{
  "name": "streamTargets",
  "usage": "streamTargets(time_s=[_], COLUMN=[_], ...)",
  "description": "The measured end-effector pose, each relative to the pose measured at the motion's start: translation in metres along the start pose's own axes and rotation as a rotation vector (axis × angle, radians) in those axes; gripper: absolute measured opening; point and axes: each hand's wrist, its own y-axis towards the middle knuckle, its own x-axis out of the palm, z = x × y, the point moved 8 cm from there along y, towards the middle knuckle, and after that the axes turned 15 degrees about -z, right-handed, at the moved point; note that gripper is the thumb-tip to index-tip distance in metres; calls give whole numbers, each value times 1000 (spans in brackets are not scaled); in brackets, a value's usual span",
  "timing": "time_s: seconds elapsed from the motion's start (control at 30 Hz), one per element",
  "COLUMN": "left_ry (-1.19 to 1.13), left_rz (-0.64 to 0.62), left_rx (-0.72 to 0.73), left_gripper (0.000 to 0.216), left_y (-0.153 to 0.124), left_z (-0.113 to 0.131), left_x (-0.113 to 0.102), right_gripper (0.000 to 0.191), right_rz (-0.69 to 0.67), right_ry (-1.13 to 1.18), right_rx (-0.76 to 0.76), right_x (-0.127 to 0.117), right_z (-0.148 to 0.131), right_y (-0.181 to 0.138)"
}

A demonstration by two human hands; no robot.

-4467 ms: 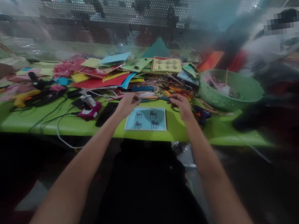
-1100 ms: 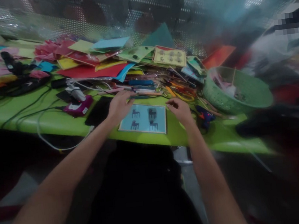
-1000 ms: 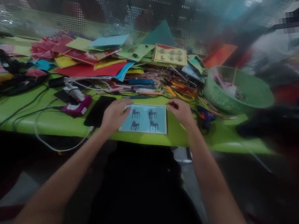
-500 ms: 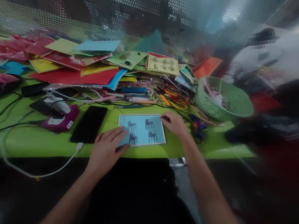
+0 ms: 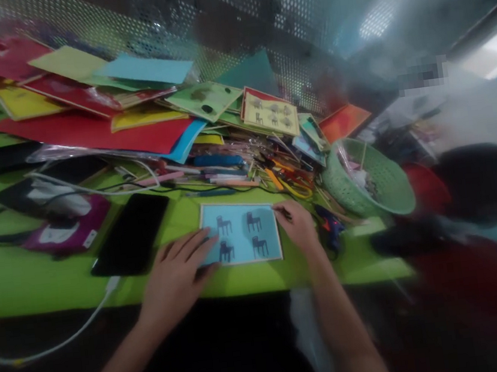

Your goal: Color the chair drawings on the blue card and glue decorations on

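Observation:
A light blue card with a pale border and dark chair pictures lies flat on the green table. My left hand rests open over its left edge, fingers stretched out and the tips on the card. At the upper right corner, my right hand is closed, thumb and forefinger pinching the card's edge. Just left of my left hand lies a black phone with a white cable. A dark blue glue gun sits close to the right of my right hand.
Coloured paper and cards are heaped along the back, with pens and yellow-handled scissors before them. A green basket stands right. A purple power strip lies left. A blurred person is at the far right.
The view has shifted closer, so the table things sit lower and the left-hand ones further left. Both hands keep their places at the card's edges.

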Motion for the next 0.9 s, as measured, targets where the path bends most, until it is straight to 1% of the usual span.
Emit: streamTargets(time_s=[0.07,0.17,0.27,0.33,0.43,0.5,0.57,0.63,0.73,0.9], left_ry=[-22,-51,-71,-77,-67,-38,-3,18,24,0], left_rz=[19,17,16,32,54,61,75,88,87,77], left_rx=[3,52,101,129,155,164,175,194,211,218], left_gripper=[52,58,64,64,58,49,42,39,39,40], left_y=[-1,0,-1,-2,-4,-5,-6,-7,-7,-6], left_z=[-1,0,1,2,3,6,8,11,12,11], left_x=[-2,-3,-4,-5,-7,-9,-11,-13,-14,-15], right_gripper=[16,17,22,26,32,35,35,35,32,16], right_rz=[14,13,-4,-34,-90,-133,-177,-217,-235,-174], right_ry=[13,18,-47,-115,-237,-309,-389,-454,-510,-444], right_rx=[21,44,34,3,-28,-31,-3,28,43,71], right_x=[-2,-4,-9,-13,-14,-10,-3,6,13,6], right_z=[3,4,-2,-11,-18,-17,-11,-4,3,7], right_y=[0,3,13,27,58,81,101,115,122,118])
